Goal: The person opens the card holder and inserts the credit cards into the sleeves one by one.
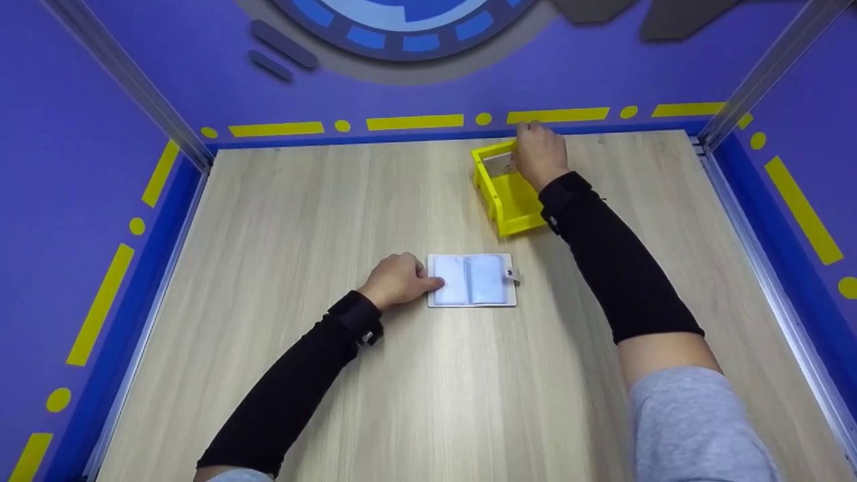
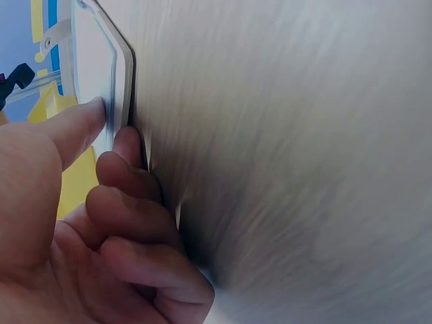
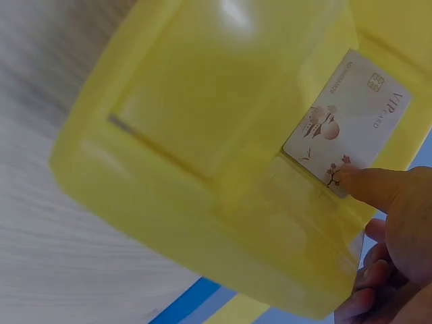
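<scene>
An open white card holder [image 1: 487, 279] with clear sleeves and a snap strap [image 1: 512, 274] lies on the wooden table. My left hand [image 1: 396, 280] pinches its left edge, thumb on top of the sleeve and a fingertip under the rim. Farther back, my right hand [image 1: 541, 154] is at the back wall of a yellow plastic bin [image 1: 493, 201]. Inside the bin, a white VIP card [image 3: 351, 115] with a printed moon and blossoms leans against that wall. My right thumb [image 3: 374, 185] presses the card's corner, while the other fingers curl behind the wall's outside.
The wooden table [image 1: 301, 214] is bounded by a blue back wall [image 1: 402, 94] and side walls with yellow markings. Metal rails [image 1: 770, 281] run along the table's sides. The bin stands near the back wall, just beyond the card holder.
</scene>
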A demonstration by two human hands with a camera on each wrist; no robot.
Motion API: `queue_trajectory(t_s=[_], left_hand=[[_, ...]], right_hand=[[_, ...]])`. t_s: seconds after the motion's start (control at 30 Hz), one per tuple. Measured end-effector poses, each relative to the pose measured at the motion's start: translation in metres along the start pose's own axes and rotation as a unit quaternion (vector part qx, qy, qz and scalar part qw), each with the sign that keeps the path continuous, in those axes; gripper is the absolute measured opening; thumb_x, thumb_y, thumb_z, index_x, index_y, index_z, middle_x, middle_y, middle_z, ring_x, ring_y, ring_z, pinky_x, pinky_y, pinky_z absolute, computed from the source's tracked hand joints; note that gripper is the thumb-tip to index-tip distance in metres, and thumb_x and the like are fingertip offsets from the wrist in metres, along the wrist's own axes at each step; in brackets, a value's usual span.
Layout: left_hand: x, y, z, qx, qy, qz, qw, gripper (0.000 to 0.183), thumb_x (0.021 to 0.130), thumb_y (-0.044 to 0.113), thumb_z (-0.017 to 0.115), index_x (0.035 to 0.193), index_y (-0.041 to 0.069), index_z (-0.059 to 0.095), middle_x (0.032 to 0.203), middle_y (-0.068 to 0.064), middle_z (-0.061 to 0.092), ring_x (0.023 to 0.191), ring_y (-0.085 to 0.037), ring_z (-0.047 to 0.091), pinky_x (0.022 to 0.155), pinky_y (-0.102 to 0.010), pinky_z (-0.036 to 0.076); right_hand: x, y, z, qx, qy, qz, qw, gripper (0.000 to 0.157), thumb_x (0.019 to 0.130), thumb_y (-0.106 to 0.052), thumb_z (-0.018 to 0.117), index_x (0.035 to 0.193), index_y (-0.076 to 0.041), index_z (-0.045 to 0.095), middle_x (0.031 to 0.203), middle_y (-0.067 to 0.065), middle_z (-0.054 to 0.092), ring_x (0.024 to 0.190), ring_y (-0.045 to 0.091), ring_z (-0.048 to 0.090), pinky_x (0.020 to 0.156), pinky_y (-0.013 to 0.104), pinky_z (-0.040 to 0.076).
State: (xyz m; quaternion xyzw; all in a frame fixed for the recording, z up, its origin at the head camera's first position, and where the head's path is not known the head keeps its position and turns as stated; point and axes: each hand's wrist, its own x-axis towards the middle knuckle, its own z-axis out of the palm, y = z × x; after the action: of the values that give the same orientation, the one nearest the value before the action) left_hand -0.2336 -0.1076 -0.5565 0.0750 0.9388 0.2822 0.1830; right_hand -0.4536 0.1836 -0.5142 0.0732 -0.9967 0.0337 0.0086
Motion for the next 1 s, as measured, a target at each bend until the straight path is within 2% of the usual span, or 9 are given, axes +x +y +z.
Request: queue_trajectory(t_s=[0.37, 0.63, 1.0], left_hand=[[0.0025, -0.0001, 0.0008, 0.014, 0.002, 0.004, 0.9999, 0.054, 0.098, 0.051, 0.080, 0.057, 0.023, 0.059, 0.058, 0.012, 0.046, 0.059, -0.012, 0.045, 0.057, -0.027, 0.034], [0.0030, -0.0009, 0.0016, 0.014, 0.005, 0.003, 0.9999, 0.053, 0.098, 0.050, 0.080, 0.058, 0.022, 0.059, 0.057, 0.012, 0.046, 0.059, -0.012, 0.045, 0.057, -0.028, 0.034], [0.0021, -0.0009, 0.0021, 0.012, 0.008, -0.002, 0.9999, 0.055, 0.097, 0.050, 0.081, 0.057, 0.022, 0.057, 0.057, 0.012, 0.045, 0.058, -0.011, 0.044, 0.056, -0.028, 0.032]], right_hand=[[0.0026, 0.0015, 0.0016, 0.016, 0.013, 0.003, 1.000, 0.046, 0.108, -0.020, 0.071, 0.147, 0.002, 0.057, 0.136, 0.028, 0.066, 0.113, 0.046, 0.071, 0.098, 0.059, 0.063], [0.0024, 0.0006, -0.0056, 0.017, 0.002, 0.008, 1.000, 0.041, 0.111, -0.023, 0.069, 0.145, -0.001, 0.065, 0.137, 0.027, 0.067, 0.118, 0.046, 0.071, 0.104, 0.060, 0.060], [0.0014, 0.0037, -0.0071, 0.021, 0.014, -0.002, 1.000, 0.032, 0.115, -0.022, 0.061, 0.136, -0.002, 0.073, 0.126, 0.026, 0.071, 0.110, 0.045, 0.072, 0.097, 0.061, 0.061]])
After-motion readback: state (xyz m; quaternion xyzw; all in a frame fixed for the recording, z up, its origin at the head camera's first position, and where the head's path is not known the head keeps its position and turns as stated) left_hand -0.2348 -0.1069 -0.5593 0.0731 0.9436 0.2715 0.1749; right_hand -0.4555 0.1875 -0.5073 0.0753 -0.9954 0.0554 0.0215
